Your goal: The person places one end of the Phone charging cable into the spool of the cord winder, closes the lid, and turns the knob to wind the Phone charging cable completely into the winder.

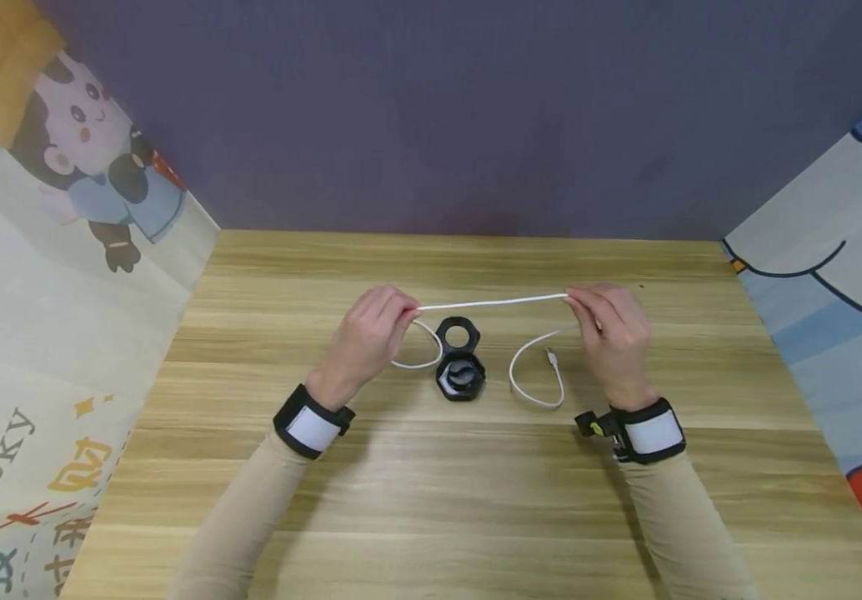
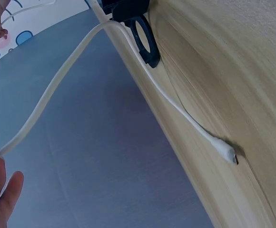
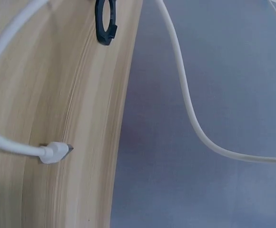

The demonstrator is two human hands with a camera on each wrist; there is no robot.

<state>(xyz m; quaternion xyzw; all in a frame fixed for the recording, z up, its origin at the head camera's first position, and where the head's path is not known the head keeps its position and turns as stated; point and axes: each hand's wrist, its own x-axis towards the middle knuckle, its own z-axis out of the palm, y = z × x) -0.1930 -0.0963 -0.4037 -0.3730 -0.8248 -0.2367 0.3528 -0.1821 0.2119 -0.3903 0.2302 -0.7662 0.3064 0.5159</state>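
A white charging cable stretches nearly straight between the two hands, above the table. My left hand pinches it between thumb and fingertips, and my right hand does the same at the other side. Beyond each hand the cable loops down toward the table. One loop ends in a white plug near the right hand; the left wrist view shows the plug at the other end lying on the wood. Between the hands sits a black hexagonal case, its ring-shaped flap folded out to the back.
The wooden table ends at a dark blue-grey panel behind. Cartoon-printed panels stand at the left and right. Each wrist wears a black strap with a white patch.
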